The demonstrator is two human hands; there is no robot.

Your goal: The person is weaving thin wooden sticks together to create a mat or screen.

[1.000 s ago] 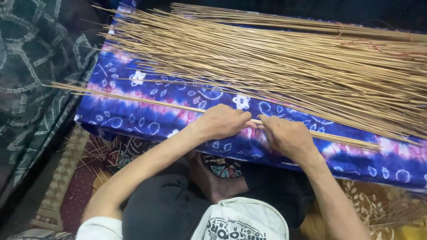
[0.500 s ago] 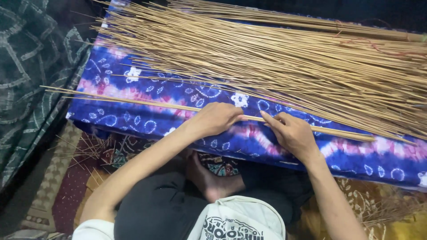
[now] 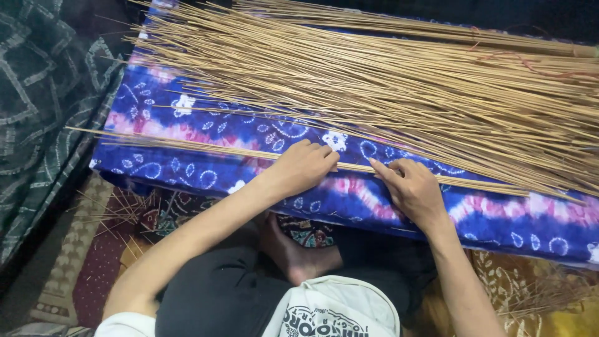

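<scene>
Head view looks down on a person sitting cross-legged on a patterned rug (image 3: 81, 249), both bare hands resting on a blue and pink tie-dye cloth (image 3: 206, 171) spread over a raised cushion. One long thin stick (image 3: 206, 148) lies apart from the rest, running across the cloth under both hands. The left hand (image 3: 306, 167) lies over it with fingers (image 3: 324, 156) curled down, pinching it at the tips. The right hand (image 3: 412, 187) sits just beside, fingers half closed on the same stick — index finger stretched along it. Beyond the hands a big fanned heap of sticks (image 3: 387, 87) covers the far side of the cloth — loose, overlapping, spreading leftward.
</scene>
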